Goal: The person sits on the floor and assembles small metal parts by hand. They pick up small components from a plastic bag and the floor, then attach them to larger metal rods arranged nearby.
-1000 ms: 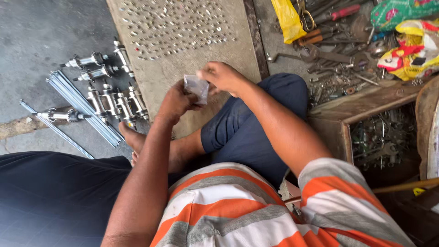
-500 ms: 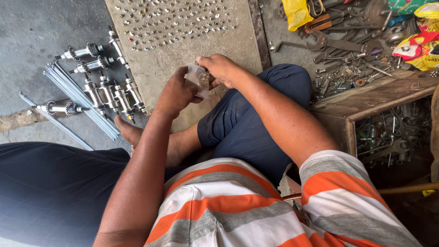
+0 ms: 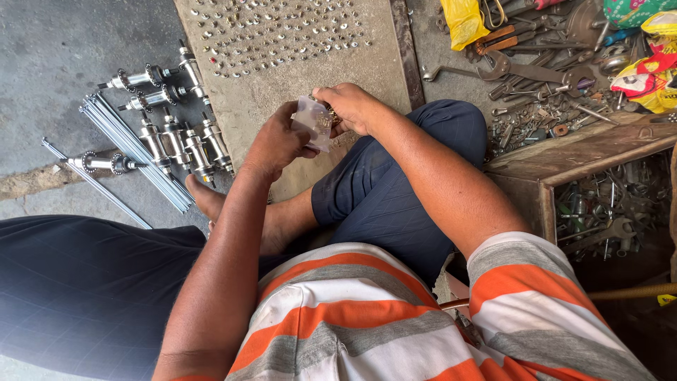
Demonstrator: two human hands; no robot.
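Observation:
My left hand [image 3: 276, 143] holds a small clear plastic bag [image 3: 314, 122] with small metal parts inside. My right hand [image 3: 349, 107] has its fingers pinched at the bag's open top, touching the contents. Both hands hover above my crossed legs in dark blue trousers [image 3: 395, 183]. Just beyond the hands lies a flat board [image 3: 282, 85] covered with rows of several small metal nipples [image 3: 275, 32].
Several metal wheel hubs [image 3: 180, 144] and a bundle of thin spokes [image 3: 130, 152] lie on the concrete at left. Wrenches and tools [image 3: 522, 63] lie at upper right by a yellow bag [image 3: 463, 20]. A wooden box [image 3: 599, 197] with metal parts stands at right.
Both hands and the bag have stayed together at the same spot over my legs. The right fingers have shifted slightly at the bag's opening.

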